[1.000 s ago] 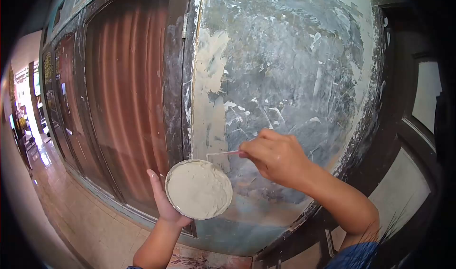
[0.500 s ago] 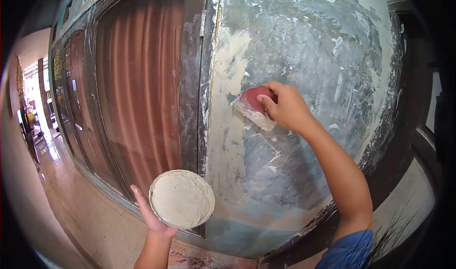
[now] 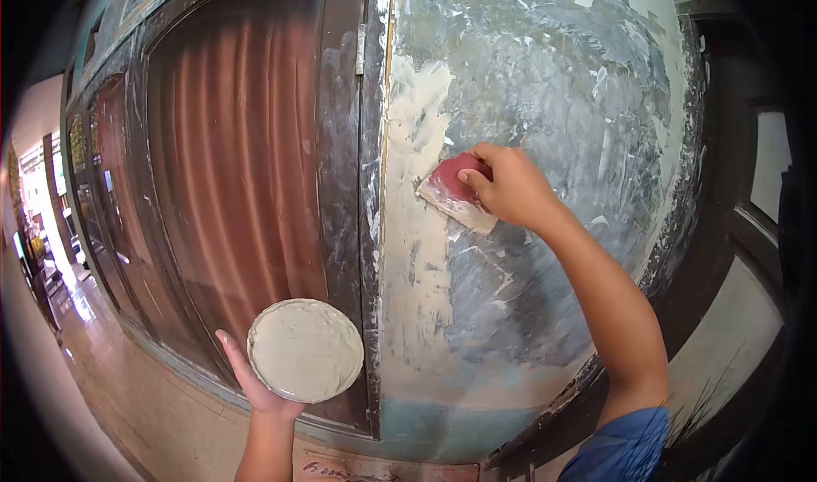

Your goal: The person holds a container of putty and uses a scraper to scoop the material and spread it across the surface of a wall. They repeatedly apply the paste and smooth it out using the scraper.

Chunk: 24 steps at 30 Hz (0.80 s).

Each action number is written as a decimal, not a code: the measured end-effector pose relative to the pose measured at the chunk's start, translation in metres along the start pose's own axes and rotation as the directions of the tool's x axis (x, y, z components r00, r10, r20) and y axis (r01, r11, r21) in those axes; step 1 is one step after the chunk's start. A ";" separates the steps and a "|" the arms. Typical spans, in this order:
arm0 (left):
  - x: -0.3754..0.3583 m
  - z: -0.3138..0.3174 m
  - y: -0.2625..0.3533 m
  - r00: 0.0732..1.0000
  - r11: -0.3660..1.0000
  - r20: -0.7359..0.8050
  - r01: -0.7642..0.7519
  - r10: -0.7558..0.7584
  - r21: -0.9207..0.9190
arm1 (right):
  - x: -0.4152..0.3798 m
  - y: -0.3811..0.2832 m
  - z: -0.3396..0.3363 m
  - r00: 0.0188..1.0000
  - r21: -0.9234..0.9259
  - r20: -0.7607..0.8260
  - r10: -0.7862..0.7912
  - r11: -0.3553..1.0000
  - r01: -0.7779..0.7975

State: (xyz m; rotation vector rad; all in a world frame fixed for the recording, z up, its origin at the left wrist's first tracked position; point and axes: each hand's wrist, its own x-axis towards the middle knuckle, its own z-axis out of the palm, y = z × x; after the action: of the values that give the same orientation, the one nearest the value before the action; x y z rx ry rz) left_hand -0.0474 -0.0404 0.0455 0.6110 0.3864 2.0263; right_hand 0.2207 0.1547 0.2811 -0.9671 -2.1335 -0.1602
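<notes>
My right hand (image 3: 517, 186) is closed on a red putty scraper (image 3: 460, 176), its wide edge coated with off-white putty. That edge lies against the wall (image 3: 562, 99), where grey patches show beside a cream strip of putty (image 3: 417, 227) along the door frame. Lower left, my left hand (image 3: 265, 388) supports a round container of putty (image 3: 306, 351) from beneath, thumb sticking out at its side. The putty's surface is pale and fairly smooth. The fingers under the container are hidden.
A dark-framed glass window (image 3: 247, 159) with a reddish-brown curtain stands left of the wall. A metal hinge (image 3: 361, 50) sits on the frame. Dark panelled woodwork (image 3: 723, 201) borders the right side. Below runs a tiled floor (image 3: 170, 405), with a lettered mat or board (image 3: 383, 467) at the wall's foot.
The cream strip beside the frame now looks fuller and more evenly covered. The container has shifted slightly left and up in view. My right hand still presses the scraper at nearly the same spot.
</notes>
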 end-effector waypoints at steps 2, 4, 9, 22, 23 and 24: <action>0.003 -0.003 0.002 1.000 1.000 -0.009 0.010 -0.010 -0.020 | 0.001 -0.004 0.001 0.999 -0.093 -0.045 -0.017 0.996 0.013; 0.005 -0.004 0.005 1.000 0.999 -0.021 0.016 -0.017 -0.038 | 0.005 -0.002 -0.004 0.998 -0.024 -0.061 -0.008 1.000 0.007; 0.008 -0.011 0.012 1.000 1.000 -0.001 0.018 -0.018 0.012 | -0.002 -0.005 0.002 0.997 -0.081 -0.041 -0.061 0.995 0.058; 0.006 -0.022 0.019 1.000 1.000 -0.019 0.022 -0.021 0.007 | 0.007 -0.006 0.005 0.997 -0.195 -0.071 -0.020 0.981 0.006; 0.007 -0.024 0.018 1.000 1.000 -0.023 0.014 -0.014 0.009 | 0.011 -0.006 0.002 0.994 -0.138 -0.108 -0.035 0.990 0.020; 0.007 -0.026 0.018 1.000 1.000 -0.028 0.006 -0.005 0.013 | 0.013 -0.006 0.001 0.988 -0.079 -0.145 -0.047 0.996 0.036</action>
State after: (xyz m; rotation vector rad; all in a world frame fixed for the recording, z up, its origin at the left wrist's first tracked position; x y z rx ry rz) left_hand -0.0776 -0.0437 0.0350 0.5896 0.4184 2.0302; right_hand 0.2108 0.1584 0.2905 -0.9257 -2.0249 -0.3253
